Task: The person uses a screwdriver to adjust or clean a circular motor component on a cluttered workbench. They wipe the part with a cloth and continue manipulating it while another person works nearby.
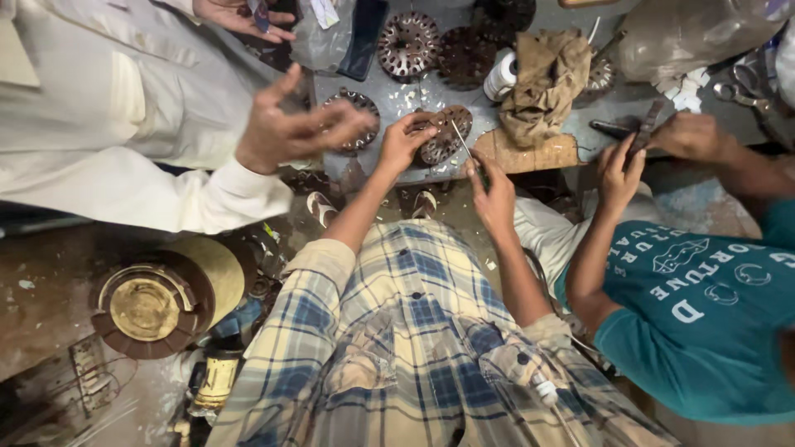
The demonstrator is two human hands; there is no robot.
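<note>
Hands (447, 157) on half-hidden slotted disc (447, 136)

Item: slotted stator core (444, 135). Round, flat disc of dark rusty-brown metal with a ring of radial slots about an open centre. Lies flat at the near edge of the grey bench (397, 93), its left rim under the left-hand fingers (411, 129).

Item: thin rod (462, 142). Slim, straight, pale metallic. Tilted, its lower end pinched in the right-hand fingers (481, 169), its upper tip resting over the core's right rim, just beside the left-hand fingers.
</note>
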